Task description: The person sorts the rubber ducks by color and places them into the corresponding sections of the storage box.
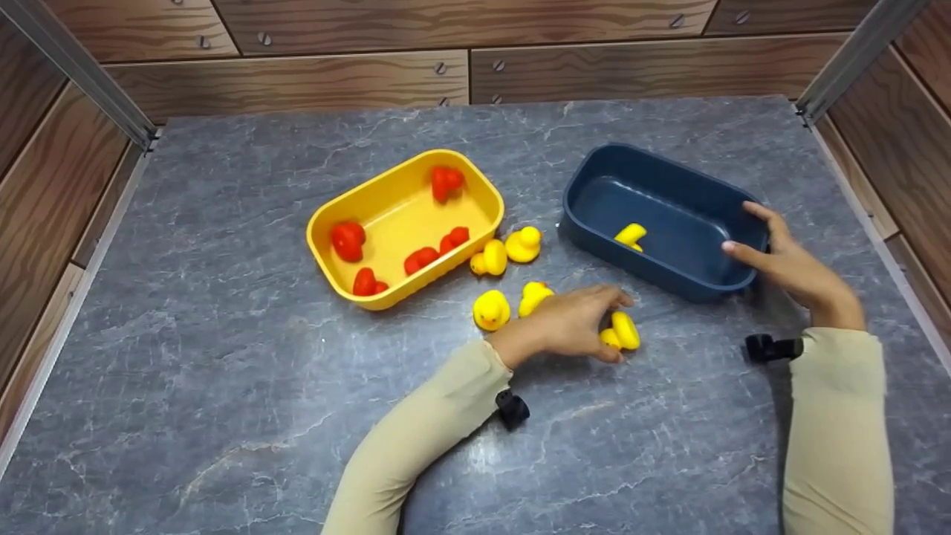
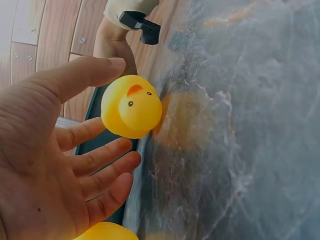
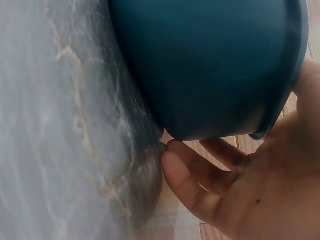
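My left hand (image 1: 568,323) reaches over the tabletop with its thumb and fingers spread around a yellow rubber duck (image 2: 131,107). In the left wrist view the fingers look loosely extended, not closed on the duck. My right hand (image 1: 799,271) grips the right end of a dark blue bin (image 1: 654,271), thumb over the rim and fingers against the outer wall (image 3: 210,75). A yellow object (image 1: 630,236), partly hidden by the near wall, lies inside that bin. More ducks sit left of my left hand, among them a front-facing duck (image 1: 491,310) and one partly covered duck (image 1: 533,296).
A yellow bin (image 1: 386,178) stands to the left with several red objects (image 1: 348,241) in it. Two more ducks lie by its right side, one tipped over (image 1: 490,258) and one upright (image 1: 524,245). Wood-patterned panels (image 1: 356,78) border the grey marbled table (image 1: 223,357).
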Demonstrator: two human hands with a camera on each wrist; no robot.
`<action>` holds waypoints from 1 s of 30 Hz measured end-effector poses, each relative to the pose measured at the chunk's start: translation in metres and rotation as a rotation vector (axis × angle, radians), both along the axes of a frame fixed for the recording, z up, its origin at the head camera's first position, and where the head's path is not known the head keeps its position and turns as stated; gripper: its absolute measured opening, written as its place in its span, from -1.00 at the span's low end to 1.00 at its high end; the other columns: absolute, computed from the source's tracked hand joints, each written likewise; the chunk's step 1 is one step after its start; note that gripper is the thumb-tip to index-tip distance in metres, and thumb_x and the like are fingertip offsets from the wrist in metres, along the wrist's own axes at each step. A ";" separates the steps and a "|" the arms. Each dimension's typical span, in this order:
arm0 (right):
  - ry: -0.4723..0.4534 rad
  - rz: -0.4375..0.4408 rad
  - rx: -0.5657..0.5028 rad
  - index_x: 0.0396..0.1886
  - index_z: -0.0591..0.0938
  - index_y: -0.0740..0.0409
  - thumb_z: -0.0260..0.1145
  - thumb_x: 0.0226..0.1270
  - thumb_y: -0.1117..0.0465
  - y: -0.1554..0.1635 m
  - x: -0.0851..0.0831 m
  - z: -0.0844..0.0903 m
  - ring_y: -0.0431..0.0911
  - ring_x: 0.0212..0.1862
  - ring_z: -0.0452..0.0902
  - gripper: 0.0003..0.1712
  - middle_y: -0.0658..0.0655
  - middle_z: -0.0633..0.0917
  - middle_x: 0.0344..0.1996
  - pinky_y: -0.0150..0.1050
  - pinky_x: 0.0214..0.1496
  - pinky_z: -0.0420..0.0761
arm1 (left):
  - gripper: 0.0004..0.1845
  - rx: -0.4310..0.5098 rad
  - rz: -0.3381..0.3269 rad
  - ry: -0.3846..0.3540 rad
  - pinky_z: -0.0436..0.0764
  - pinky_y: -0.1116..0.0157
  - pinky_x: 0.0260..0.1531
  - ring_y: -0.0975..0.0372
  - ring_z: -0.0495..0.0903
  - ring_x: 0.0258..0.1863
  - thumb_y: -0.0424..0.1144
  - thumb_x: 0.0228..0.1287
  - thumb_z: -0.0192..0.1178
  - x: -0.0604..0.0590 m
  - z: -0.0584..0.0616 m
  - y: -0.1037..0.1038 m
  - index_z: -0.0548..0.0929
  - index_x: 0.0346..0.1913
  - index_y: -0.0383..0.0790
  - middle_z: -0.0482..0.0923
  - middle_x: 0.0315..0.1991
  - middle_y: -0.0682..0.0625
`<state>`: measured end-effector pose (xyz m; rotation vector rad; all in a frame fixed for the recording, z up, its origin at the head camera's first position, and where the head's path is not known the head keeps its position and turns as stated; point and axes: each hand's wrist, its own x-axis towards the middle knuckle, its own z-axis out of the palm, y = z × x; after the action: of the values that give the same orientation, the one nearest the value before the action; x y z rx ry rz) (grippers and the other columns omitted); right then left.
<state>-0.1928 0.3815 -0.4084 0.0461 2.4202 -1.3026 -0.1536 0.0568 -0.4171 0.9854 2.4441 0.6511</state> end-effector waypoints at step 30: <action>0.036 0.003 -0.034 0.54 -0.36 -0.13 0.11 0.47 -0.01 -0.001 0.001 -0.002 0.30 0.45 -0.25 -0.03 0.38 -0.41 0.47 -0.71 0.04 0.23 | -0.37 0.065 0.008 -0.036 0.47 0.40 0.04 0.32 0.49 0.04 -0.06 0.03 0.43 -0.001 0.004 -0.003 0.46 0.20 0.01 0.51 0.06 0.14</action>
<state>-0.1918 0.3806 -0.4107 0.0096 2.4259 -1.3540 -0.1548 0.0538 -0.4130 0.9809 2.4106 0.7483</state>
